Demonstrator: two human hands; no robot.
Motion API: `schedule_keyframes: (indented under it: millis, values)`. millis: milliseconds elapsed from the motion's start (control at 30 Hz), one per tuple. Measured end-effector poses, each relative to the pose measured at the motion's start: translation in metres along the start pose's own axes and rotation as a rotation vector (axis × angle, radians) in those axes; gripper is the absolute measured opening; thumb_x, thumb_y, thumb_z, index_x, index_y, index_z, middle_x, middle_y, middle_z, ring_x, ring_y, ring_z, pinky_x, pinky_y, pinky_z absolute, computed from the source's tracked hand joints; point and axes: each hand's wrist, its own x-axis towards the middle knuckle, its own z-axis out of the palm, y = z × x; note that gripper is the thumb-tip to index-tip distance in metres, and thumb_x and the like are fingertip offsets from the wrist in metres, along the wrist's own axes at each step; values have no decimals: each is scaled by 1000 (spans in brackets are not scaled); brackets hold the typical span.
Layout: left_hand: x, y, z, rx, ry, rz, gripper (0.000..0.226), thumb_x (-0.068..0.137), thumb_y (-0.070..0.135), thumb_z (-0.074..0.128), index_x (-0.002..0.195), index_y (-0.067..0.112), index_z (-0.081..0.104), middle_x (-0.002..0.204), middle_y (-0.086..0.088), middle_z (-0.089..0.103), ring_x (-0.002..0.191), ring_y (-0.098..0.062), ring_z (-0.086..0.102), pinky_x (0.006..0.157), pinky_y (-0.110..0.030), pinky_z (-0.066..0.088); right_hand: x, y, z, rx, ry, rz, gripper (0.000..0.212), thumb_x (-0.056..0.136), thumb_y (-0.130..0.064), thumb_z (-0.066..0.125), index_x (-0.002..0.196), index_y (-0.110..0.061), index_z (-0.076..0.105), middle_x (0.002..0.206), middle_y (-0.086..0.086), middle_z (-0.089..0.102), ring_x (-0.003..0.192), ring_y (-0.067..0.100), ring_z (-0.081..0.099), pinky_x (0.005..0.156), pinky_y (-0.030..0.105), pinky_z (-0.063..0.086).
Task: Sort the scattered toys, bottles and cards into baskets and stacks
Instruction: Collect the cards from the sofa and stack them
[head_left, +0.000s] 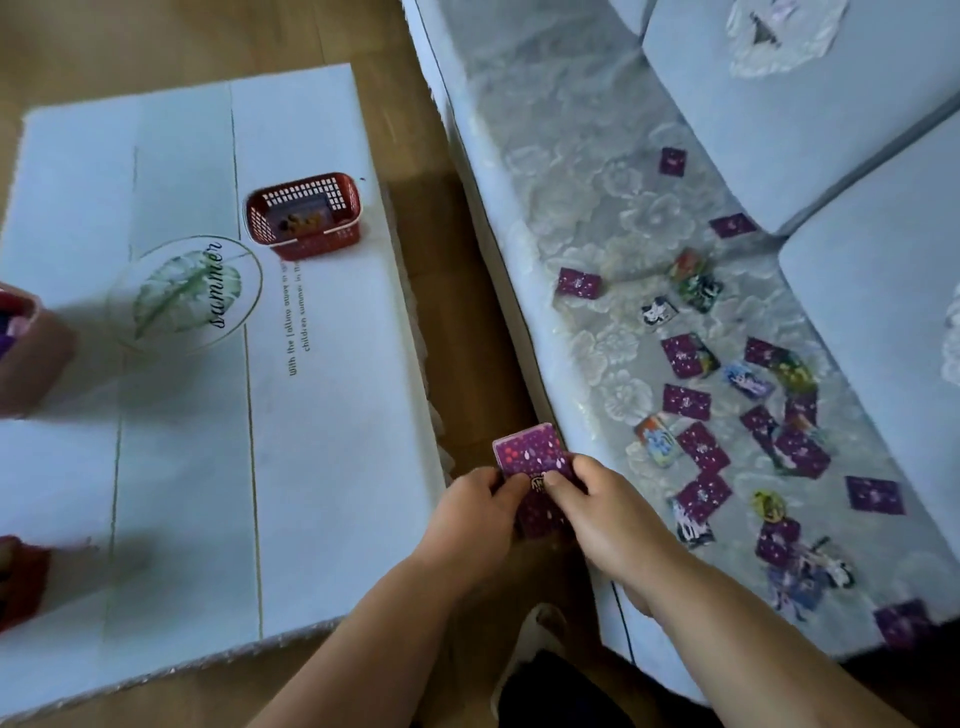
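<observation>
Both hands, left (480, 501) and right (597, 506), clasp the purple-backed card stack (532, 457), squaring it while loose cards (685, 400) litter the sofa.

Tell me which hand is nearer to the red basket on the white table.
Left. The left hand grips the card stack on the side toward the red basket, which stands up and to its left. The right hand holds the stack's far side, toward the sofa.
</observation>
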Motion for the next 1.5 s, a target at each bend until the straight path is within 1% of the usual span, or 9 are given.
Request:
schedule_keyframes:
  millis: [100, 200, 533, 633, 800, 1000, 1200, 1367, 1500]
  values:
    - [11, 26, 4, -72, 53, -41, 32, 99, 44, 46, 97, 16, 63, 86, 0, 66, 80, -18, 63, 77, -36, 53, 17, -13, -23, 19, 24, -23, 38, 98, -42, 43, 130, -24, 55, 121, -1, 63, 112, 18, 58, 100, 43, 46]
    - [29, 46, -11, -164, 81, -44, 35, 98, 43, 48, 93, 12, 64, 69, 0, 58, 60, -16, 51, 61, -33, 40, 39, -35, -35, 0, 29, -86, 34, 100, -37, 43, 126, -21, 57, 112, -1, 65, 104, 16, 61, 91, 35, 49]
    - [116, 93, -105, -339, 169, -35, 32, 99, 41, 48, 85, 15, 60, 62, 5, 51, 56, -10, 45, 55, -25, 36, 142, -157, -37, -125, -78, -210, 28, 96, -40, 50, 113, -21, 62, 98, -2, 68, 93, 14, 64, 87, 39, 54]
    - [160, 108, -160, -351, 227, -30, 31, 100, 41, 45, 85, 15, 55, 63, 6, 47, 54, -7, 43, 50, -18, 31, 198, -215, -23, -199, -123, -237, 29, 97, -38, 50, 120, -23, 60, 101, -5, 67, 94, 10, 63, 84, 30, 53]
    - [212, 110, -238, -378, 335, -96, 36, 100, 38, 46, 70, 20, 48, 56, 10, 41, 47, -3, 36, 44, -20, 25, 271, -291, 18, -226, -239, -242, 39, 96, -41, 50, 132, -27, 54, 110, -9, 67, 101, 9, 63, 94, 38, 52]
    - [268, 81, -292, -534, 444, -228, 35, 99, 41, 48, 78, 15, 57, 52, 9, 39, 45, -8, 34, 46, -26, 25, 341, -345, 73, -295, -392, -223, 21, 98, -33, 51, 119, -30, 52, 110, -9, 64, 93, 2, 61, 66, 14, 49]
    - [306, 53, -325, -747, 536, -344, 27, 97, 40, 52, 91, 19, 68, 69, 3, 52, 52, -13, 40, 54, -24, 32, 421, -387, 105, -356, -521, -244, 24, 97, -28, 53, 122, -31, 53, 111, -4, 66, 97, 13, 66, 77, 34, 60]
    - [340, 37, -357, -891, 655, -447, 24, 97, 34, 51, 96, 18, 68, 74, 2, 52, 54, -14, 41, 56, -25, 35, 513, -415, 139, -525, -446, -306, 32, 95, -24, 56, 127, -21, 56, 112, 3, 66, 96, 20, 65, 84, 40, 56]
    - [376, 35, -364, -1012, 706, -517, 24, 98, 33, 50, 97, 16, 68, 76, 1, 51, 55, -15, 41, 55, -25, 37, 569, -426, 175, -796, -489, -424, 33, 94, -24, 56, 127, -19, 54, 108, 0, 64, 99, 19, 60, 86, 28, 47]
